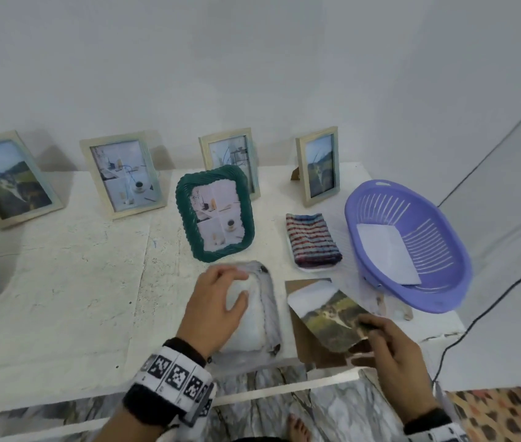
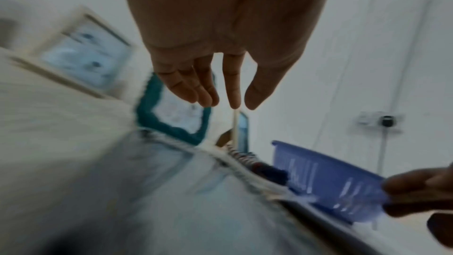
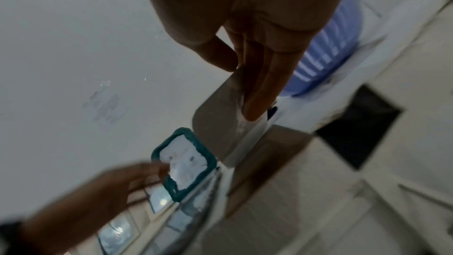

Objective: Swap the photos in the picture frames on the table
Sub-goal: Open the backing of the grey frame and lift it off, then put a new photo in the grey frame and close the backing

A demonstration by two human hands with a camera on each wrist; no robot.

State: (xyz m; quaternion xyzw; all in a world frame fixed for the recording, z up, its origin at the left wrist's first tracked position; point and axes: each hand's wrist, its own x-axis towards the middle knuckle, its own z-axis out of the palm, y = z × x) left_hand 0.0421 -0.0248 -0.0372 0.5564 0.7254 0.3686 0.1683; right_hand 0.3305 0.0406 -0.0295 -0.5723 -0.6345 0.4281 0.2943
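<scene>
Grey-white and lying flat near the front edge of the white textured surface (image 1: 61, 298) is the rectangular picture frame (image 1: 254, 317) we are working on; its rim looks marbled or streaked grey, and its middle shows pale and blurred. Our left hand (image 1: 217, 306) hovers over or rests on its upper left part, fingers loosely spread and relaxed; the left wrist view shows them extended and gripping nothing. Whether they touch the frame we cannot tell.

Our right hand (image 1: 390, 355) holds a landscape photo print (image 1: 327, 314) with a white sky band and green-brown hills, just right of the frame; the grip is a pinch at the print's near right corner, thumb on top, fingers beneath. Under the print lies a brown cardboard backing board (image 1: 308, 350).

Behind the flat frame stands a dark green wavy-edged frame (image 1: 214, 213) showing a pale collage of cups and small objects. Along the wall stand four cream wooden frames (image 1: 123, 175): two with hill landscapes, two with pale still-life scenes. To the right sit a folded red, white and blue striped cloth (image 1: 311, 240) and a lilac slotted plastic basket (image 1: 412, 247) with a white sheet inside.

We read no brand or writing anywhere; our left wrist band (image 1: 176, 378) carries black-and-white square marker patterns.
</scene>
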